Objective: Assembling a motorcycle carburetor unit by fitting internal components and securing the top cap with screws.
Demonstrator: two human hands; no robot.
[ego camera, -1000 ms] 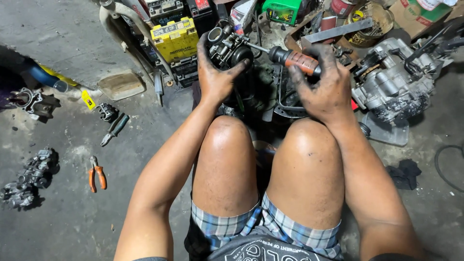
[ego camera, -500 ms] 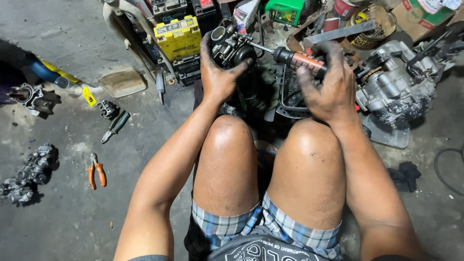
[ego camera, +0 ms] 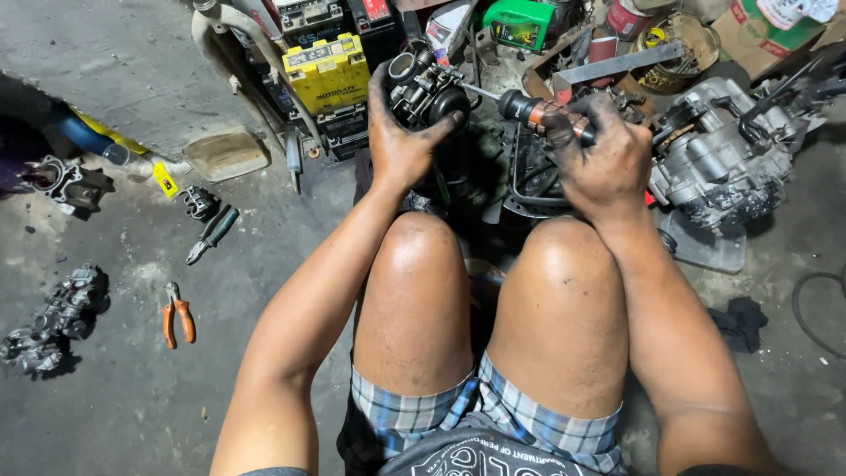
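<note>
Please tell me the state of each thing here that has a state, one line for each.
left hand: gripping the carburetor
carburetor: held up off the floor
right hand: closed on the screwdriver
screwdriver: tip set against the carburetor
orange pliers: lying on the floor, handles apart
engine: resting on the floor

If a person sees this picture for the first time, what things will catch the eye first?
First, the two greasy hands at top centre: the left hand grips a carburetor, and the right hand drives a screwdriver into it. Next, the yellow battery just left of them, and the grey engine at right. Orange pliers lie on the floor at left.
</note>
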